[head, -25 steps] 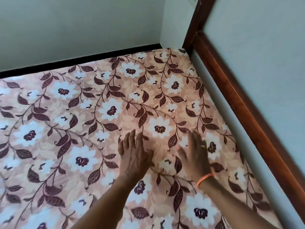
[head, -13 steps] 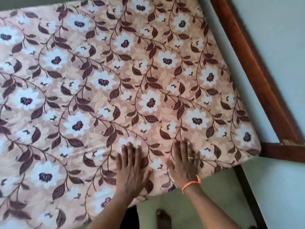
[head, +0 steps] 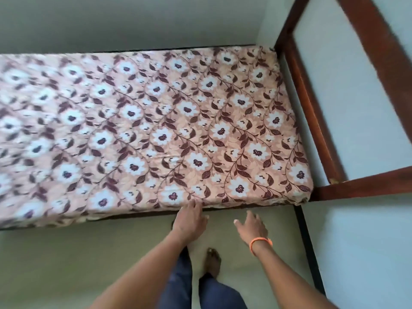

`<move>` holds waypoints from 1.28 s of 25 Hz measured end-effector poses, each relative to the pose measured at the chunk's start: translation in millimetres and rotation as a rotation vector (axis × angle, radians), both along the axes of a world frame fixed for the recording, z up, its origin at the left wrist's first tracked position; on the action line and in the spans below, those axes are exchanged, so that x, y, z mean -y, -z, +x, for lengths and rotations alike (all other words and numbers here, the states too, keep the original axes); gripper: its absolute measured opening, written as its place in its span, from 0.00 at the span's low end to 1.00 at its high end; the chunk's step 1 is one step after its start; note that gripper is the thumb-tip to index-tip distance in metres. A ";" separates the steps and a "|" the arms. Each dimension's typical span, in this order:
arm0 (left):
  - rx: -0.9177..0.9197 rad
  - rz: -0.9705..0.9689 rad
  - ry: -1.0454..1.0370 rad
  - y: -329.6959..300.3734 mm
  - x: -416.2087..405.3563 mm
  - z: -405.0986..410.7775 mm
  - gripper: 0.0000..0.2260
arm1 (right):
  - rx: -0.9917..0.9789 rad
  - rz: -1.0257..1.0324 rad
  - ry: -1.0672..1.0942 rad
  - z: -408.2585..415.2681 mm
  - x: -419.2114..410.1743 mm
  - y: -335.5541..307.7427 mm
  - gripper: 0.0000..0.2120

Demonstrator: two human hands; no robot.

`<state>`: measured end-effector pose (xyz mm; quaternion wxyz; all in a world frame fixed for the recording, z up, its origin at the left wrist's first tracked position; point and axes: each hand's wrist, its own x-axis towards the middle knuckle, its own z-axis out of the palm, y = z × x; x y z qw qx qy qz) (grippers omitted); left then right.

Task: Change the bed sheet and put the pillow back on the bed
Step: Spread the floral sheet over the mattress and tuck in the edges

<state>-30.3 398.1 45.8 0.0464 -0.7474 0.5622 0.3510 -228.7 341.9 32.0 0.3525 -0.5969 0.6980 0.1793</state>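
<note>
The flowery bed sheet (head: 156, 130) lies flat over the bed, which runs long from left to right just in front of the person. The left hand (head: 189, 221) is nearer, its spread fingers touching the sheet's front edge, and the right hand (head: 252, 226) hangs loose over the floor (head: 66, 264), holding nothing. No pillow shows (it must be somewhere out of view), so fetching it looks like the next job.
</note>
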 end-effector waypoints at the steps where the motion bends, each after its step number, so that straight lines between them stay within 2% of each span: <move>1: -0.028 -0.025 -0.071 -24.5 -5.4 7.0 0.23 | 0.032 -0.036 0.002 6.0 -0.7 -19.3 0.28; 6: 0.009 -0.084 -0.301 -125.9 -79.7 58.6 0.18 | 0.203 -0.112 -0.025 52.6 -18.5 -110.1 0.21; 10: -0.006 -0.095 -0.544 -155.2 -145.2 105.0 0.17 | 0.254 -0.189 -0.118 107.2 -35.2 -153.6 0.19; 14: 0.048 -0.204 -0.736 -175.0 -203.8 175.1 0.16 | 0.284 -0.281 -0.214 193.3 -61.2 -174.3 0.21; 19: 0.055 -0.214 -0.972 -167.6 -283.0 275.9 0.17 | 0.342 -0.280 -0.332 320.7 -121.2 -183.8 0.19; 23: -0.098 -0.109 -1.275 -140.5 -354.9 347.7 0.12 | 0.441 -0.105 -0.362 416.2 -183.7 -165.5 0.16; 25: -0.226 -0.070 -1.405 -121.5 -368.4 374.5 0.09 | 0.472 0.002 -0.333 451.7 -209.6 -146.9 0.10; 27: -0.442 -0.113 -1.615 -103.9 -367.2 394.0 0.10 | 0.571 0.168 -0.092 477.1 -232.6 -120.8 0.07; 30: -0.881 -0.210 -1.993 -43.5 -350.7 431.1 0.11 | 0.686 0.550 0.617 520.0 -262.9 -38.7 0.12; 32: -1.152 -0.250 -2.135 20.4 -335.6 454.2 0.14 | 0.709 0.619 0.963 545.7 -282.9 29.8 0.17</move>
